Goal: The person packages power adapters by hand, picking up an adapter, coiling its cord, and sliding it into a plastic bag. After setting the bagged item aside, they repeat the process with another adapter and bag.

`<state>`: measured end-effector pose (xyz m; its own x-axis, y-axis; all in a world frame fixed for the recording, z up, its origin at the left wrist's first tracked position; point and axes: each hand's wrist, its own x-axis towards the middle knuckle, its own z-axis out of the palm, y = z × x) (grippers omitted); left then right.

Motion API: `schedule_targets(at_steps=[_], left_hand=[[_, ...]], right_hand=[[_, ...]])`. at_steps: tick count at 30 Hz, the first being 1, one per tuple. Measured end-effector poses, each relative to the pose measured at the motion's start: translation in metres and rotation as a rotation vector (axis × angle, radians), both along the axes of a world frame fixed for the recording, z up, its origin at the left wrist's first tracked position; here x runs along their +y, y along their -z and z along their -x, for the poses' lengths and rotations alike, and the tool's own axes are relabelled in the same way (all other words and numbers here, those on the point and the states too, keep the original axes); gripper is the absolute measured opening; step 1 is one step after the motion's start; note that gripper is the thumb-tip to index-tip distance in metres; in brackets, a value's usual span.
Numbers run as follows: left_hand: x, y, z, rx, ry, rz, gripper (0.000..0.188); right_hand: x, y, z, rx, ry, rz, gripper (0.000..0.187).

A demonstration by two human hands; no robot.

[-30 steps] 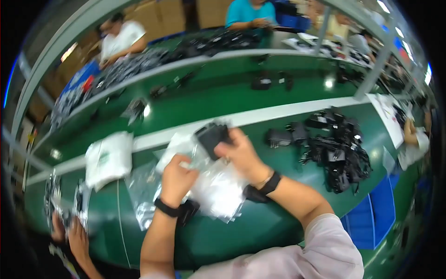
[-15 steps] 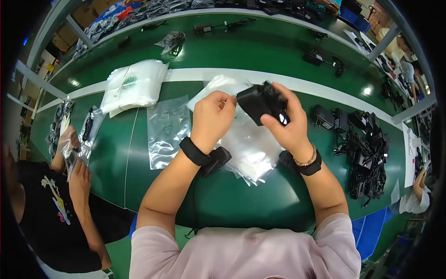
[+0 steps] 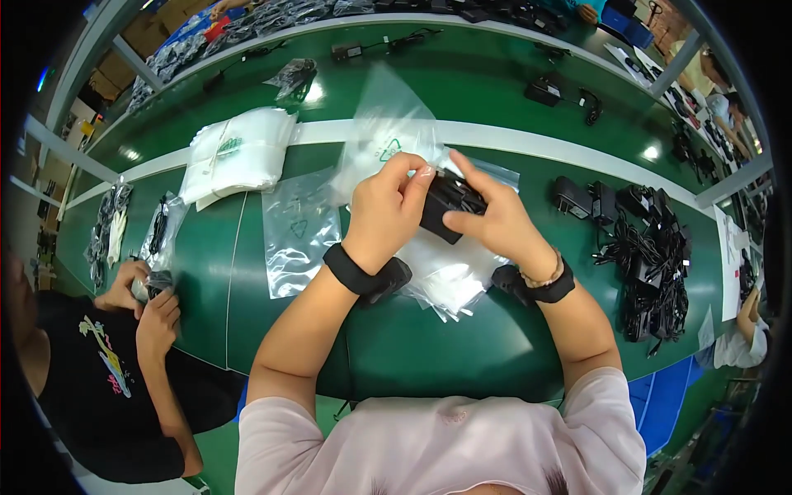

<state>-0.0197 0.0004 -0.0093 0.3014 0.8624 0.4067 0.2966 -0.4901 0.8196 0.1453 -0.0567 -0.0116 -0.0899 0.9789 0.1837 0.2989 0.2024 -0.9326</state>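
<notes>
My right hand (image 3: 505, 216) grips a black power adapter (image 3: 442, 216) with its cable bundled against it. Close beside it, my left hand (image 3: 384, 208) is closed in a pinch on a clear plastic bag (image 3: 388, 111) bearing a green print. The bag stands up behind my fingers, its far end pointing away from me. Where its mouth lies against the adapter is hidden by my hands. Below them, more clear bags (image 3: 450, 285) lie loosely stacked on the green table. Black bands with dark blocks are on both my wrists.
Another flat clear bag (image 3: 301, 235) lies left of my hands, with a tied stack of white bags (image 3: 239, 157) behind it. Several black adapters with cables (image 3: 652, 264) are heaped at right. A co-worker's hands (image 3: 148, 305) handle a bagged item at left. A raised green surface (image 3: 462, 82) runs behind.
My left hand has raised a bag from the stack. The adapter in my right hand has come down, close to my left fingers. The co-worker's hands have shifted, now around a bagged dark item.
</notes>
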Motion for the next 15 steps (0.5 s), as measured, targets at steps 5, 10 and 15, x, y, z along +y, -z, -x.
schedule_targets(at_steps=[5,10,15], left_hand=[[-0.004,-0.006,-0.001,-0.007,0.026,-0.103,0.01],[-0.003,-0.013,-0.001,0.055,0.157,0.03,0.011],[-0.012,-0.008,-0.006,-0.249,0.188,0.33,0.011]], right_hand=[[0.003,-0.002,-0.008,0.475,0.039,0.15,0.074],[0.011,-0.004,-0.022,0.277,-0.194,0.082,0.079],[-0.001,-0.015,-0.008,-0.151,-0.155,-0.093,0.084]])
